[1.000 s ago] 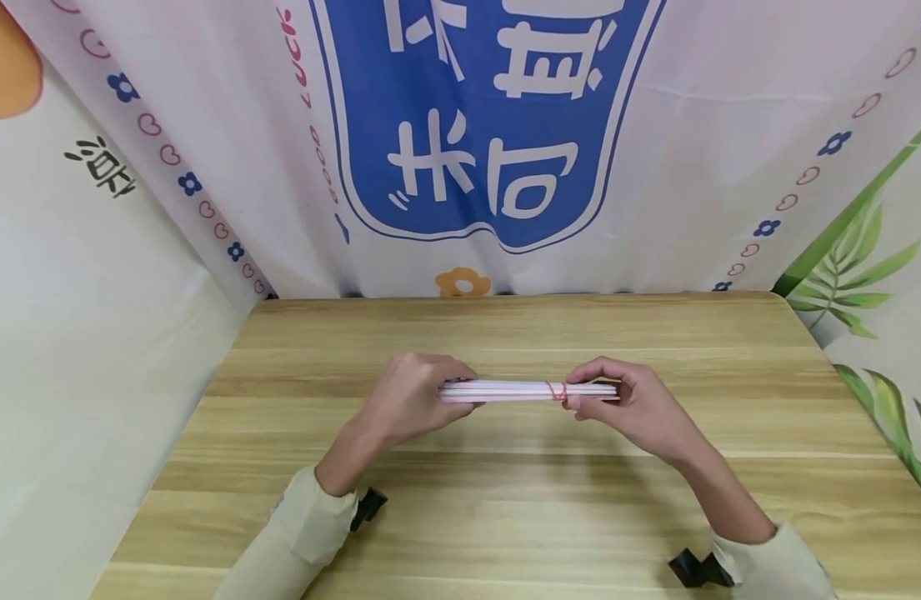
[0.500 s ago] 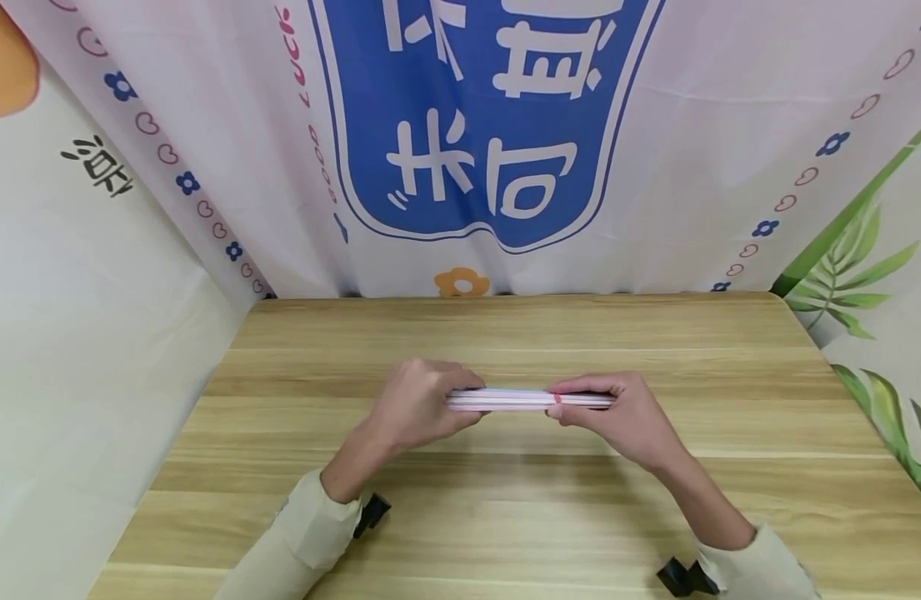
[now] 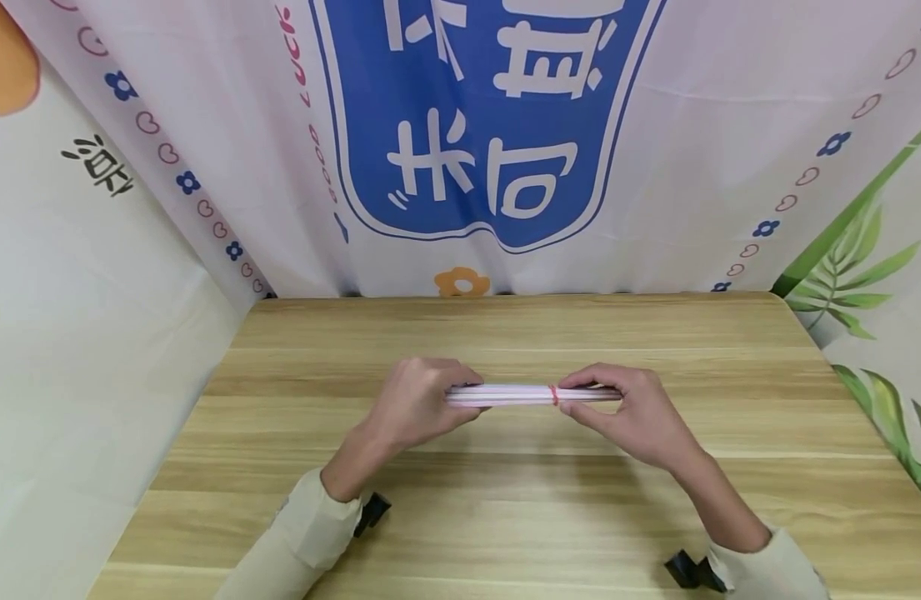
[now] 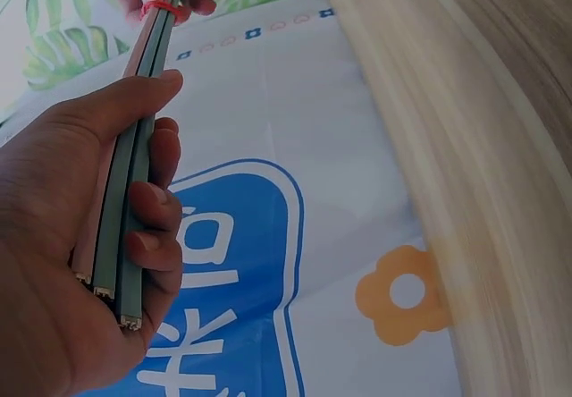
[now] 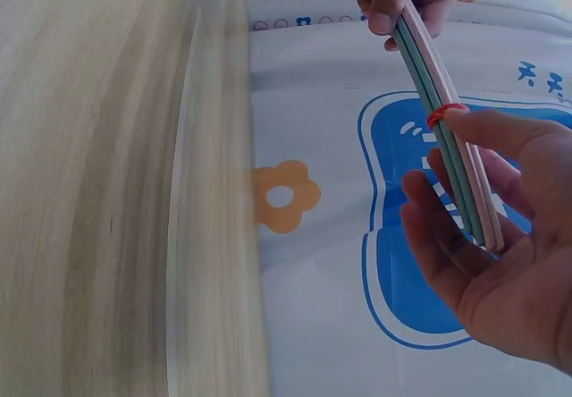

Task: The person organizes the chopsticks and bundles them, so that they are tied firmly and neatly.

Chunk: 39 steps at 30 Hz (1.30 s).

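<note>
In both hands I hold a bundle of long slim pink and grey-green chopsticks (image 3: 513, 395), lengthwise from left to right above the table. My left hand (image 3: 411, 400) grips the left end, with the thumb on one side and the fingers curled round the other; in the left wrist view the square ends stick out by the palm. A red rubber band (image 5: 444, 114) circles the bundle toward its right part. At the band, my right hand (image 3: 636, 412) pinches the chopsticks between thumb and fingers, the thumb tip (image 5: 460, 122) right against it. The right ends reach in toward the right palm.
The wood-grain table (image 3: 460, 517) lies under both forearms. Behind it hangs a white cloth (image 3: 700, 183) with a blue printed panel and flowers. A leaf-printed sheet (image 3: 865, 350) stands to the right. Each sleeve carries a black mount (image 3: 370, 512) at the wrist.
My right hand has shifted left along the chopsticks and partly back right. The rubber band, showing loose crossing loops earlier, now sits as a narrow ring. The left hand has moved slightly right.
</note>
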Motion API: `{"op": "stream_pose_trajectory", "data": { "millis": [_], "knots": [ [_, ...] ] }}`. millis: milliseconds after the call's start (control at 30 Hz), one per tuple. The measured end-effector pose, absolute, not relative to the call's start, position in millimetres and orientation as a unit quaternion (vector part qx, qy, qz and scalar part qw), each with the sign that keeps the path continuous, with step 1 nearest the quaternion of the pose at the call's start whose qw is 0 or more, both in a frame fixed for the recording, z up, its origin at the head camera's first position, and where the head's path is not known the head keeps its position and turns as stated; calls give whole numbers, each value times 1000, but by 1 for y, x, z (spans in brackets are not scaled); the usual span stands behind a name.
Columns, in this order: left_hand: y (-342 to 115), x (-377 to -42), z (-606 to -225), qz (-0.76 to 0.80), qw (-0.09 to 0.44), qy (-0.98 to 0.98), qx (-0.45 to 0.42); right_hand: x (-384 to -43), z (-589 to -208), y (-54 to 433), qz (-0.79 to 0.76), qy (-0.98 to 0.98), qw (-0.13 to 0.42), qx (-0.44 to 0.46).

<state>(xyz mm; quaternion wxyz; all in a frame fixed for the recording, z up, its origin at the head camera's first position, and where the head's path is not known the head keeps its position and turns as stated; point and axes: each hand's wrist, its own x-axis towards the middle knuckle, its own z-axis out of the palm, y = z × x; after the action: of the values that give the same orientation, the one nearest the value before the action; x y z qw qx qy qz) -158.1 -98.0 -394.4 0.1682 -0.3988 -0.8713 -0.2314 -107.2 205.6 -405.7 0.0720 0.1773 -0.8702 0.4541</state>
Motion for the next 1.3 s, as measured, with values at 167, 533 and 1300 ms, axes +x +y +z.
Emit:
{"op": "stream_pose_trajectory", "data": {
  "millis": [167, 533, 1300],
  "knots": [
    [-97, -157, -396, -220, 172, -869, -409, -107, -411, 201, 420, -873, 114, 221],
    [-91, -152, -398, -212, 180, -865, -417, -102, -414, 187, 401, -877, 137, 226],
    [-91, -152, -398, -231, 177, -866, -407, -104, -410, 191, 388, -866, 166, 269]
  ]
}}
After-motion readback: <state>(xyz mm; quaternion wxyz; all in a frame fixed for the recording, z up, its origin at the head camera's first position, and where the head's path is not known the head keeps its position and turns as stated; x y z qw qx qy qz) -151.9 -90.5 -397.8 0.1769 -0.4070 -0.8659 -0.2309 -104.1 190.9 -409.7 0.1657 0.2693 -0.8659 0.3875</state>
